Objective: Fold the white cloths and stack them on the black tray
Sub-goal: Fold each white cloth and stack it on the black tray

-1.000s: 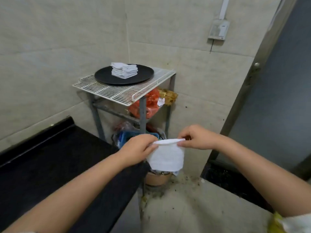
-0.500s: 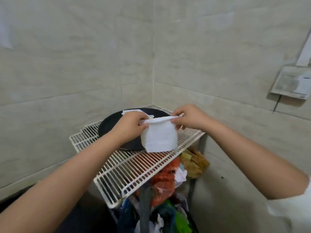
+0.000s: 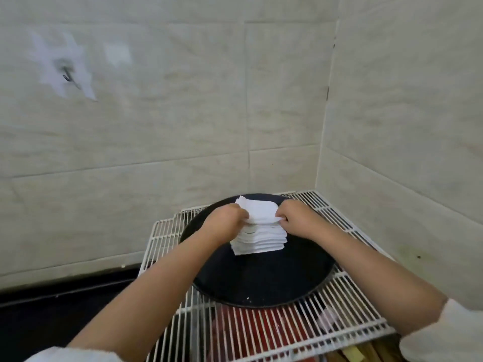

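Observation:
A round black tray (image 3: 264, 280) lies on a white wire rack (image 3: 347, 320) in the wall corner. A stack of folded white cloths (image 3: 257, 241) sits on the far half of the tray. On top of the stack lies one more folded white cloth (image 3: 261, 211). My left hand (image 3: 224, 220) pinches its near left edge and my right hand (image 3: 296, 216) pinches its near right edge. Both hands rest against the top of the stack, and their fingertips are partly hidden by the cloth.
Tiled walls close in behind and to the right of the rack. A black counter (image 3: 52, 314) runs at the lower left. Red items (image 3: 251, 327) show through the rack wires below, and yellowish things (image 3: 358, 352) sit at its lower right.
Both hands carried the folded cloth from in front of the rack up and over the tray and lowered it onto the stack. My view moved closer to the rack.

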Action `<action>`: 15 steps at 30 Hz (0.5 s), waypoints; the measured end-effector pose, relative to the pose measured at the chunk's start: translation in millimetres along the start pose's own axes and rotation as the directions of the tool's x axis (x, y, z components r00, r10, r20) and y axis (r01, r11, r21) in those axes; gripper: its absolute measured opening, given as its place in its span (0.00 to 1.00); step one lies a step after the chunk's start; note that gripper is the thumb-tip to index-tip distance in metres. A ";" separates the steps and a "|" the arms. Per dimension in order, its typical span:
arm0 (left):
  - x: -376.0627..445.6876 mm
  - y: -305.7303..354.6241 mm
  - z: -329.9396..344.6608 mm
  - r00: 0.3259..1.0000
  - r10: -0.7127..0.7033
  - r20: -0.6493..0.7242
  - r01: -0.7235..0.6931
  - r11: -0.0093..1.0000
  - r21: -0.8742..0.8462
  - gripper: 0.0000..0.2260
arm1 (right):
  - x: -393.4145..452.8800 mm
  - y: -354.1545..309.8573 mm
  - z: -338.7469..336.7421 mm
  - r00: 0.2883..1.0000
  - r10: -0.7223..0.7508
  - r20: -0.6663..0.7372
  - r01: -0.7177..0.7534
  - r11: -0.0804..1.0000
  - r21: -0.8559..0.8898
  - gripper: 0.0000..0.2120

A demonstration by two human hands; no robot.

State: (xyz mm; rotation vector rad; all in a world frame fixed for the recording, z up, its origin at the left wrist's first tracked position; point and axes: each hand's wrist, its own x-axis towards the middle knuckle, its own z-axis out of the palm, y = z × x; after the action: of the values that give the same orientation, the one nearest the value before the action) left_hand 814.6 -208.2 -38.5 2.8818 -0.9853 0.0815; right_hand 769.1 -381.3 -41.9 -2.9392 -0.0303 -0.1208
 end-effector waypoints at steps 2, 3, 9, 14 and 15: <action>-3.7 1.2 7.9 0.999 -0.021 0.027 0.021 1.000 0.021 0.14 | -0.5 4.3 7.3 0.999 -0.040 0.030 0.040 0.999 -0.005 0.19; -6.2 2.2 9.2 0.999 -0.033 0.037 0.032 0.999 0.031 0.15 | -1.1 4.0 7.9 0.998 -0.051 0.039 0.051 0.999 -0.006 0.20; -30.9 1.5 8.9 0.994 -0.106 -0.016 0.106 0.994 0.039 0.21 | -10.1 -7.3 0.9 0.996 0.013 0.085 -0.006 0.997 -0.081 0.10; -85.3 -23.9 -8.9 0.964 -0.239 -0.114 0.241 0.971 0.005 0.16 | -25.8 -60.6 -11.4 0.998 -0.060 0.016 0.062 0.983 -0.172 0.15; -103.8 -32.9 -14.6 0.955 -0.269 -0.129 0.272 0.962 0.008 0.16 | -29.8 -81.4 -13.9 0.996 -0.094 0.007 0.093 0.980 -0.174 0.16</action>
State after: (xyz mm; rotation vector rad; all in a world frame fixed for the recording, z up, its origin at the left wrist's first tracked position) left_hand 752.5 -117.7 -34.8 2.9590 -0.5660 0.2545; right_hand 736.0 -304.7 -14.7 -3.1128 -0.1661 -0.1467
